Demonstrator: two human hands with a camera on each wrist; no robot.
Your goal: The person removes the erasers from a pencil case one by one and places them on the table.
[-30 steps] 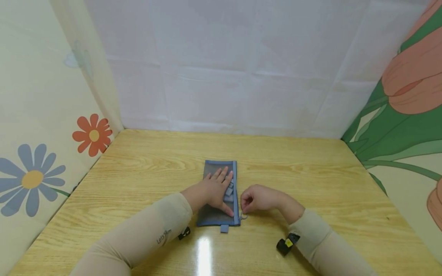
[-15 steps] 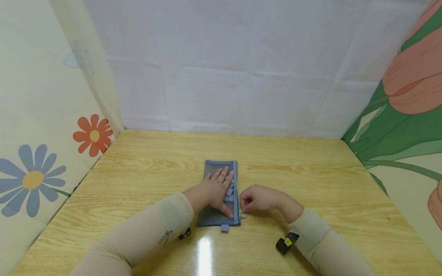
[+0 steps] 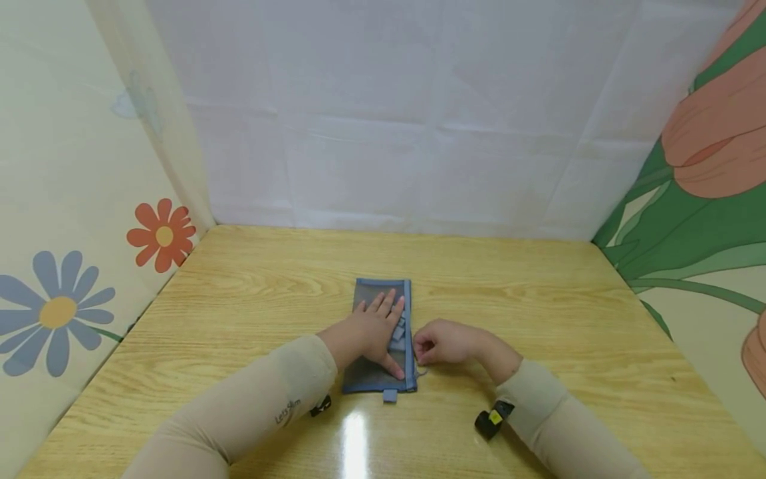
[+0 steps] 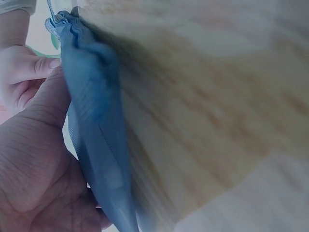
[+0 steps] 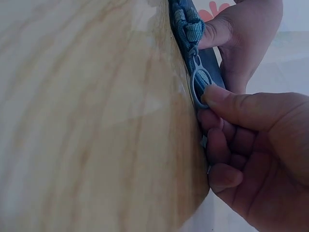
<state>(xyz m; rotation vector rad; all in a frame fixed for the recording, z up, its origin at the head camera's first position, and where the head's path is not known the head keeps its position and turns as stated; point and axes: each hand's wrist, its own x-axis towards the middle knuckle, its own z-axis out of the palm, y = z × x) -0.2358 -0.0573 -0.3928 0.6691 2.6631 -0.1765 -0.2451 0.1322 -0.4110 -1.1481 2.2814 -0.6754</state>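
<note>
A blue mesh zipper pouch (image 3: 365, 378) lies flat on the table, its long zipper edge (image 3: 408, 346) on the right. My left hand (image 3: 370, 332) rests flat on the mesh with fingers spread and the thumb near the zipper. Greyish-blue shapes (image 3: 397, 331) show through the mesh beside that hand. Between thumb and forefinger, my right hand (image 3: 453, 342) pinches the ring-shaped zipper pull (image 5: 193, 92) near the pouch's near right corner. In the left wrist view, the pouch (image 4: 96, 111) appears side-on, bulging beside the left thumb.
A small fabric tab (image 3: 389, 396) sticks out from the pouch's near edge. Wood-grain tabletop (image 3: 509, 286) surrounds the pouch. A white sheet (image 3: 359, 133) hangs at the back, with flower-patterned panels (image 3: 56, 313) on both sides.
My right hand has shifted slightly away from me and to the left along the zipper edge, still pinching the pull. The left hand and pouch stay almost the same.
</note>
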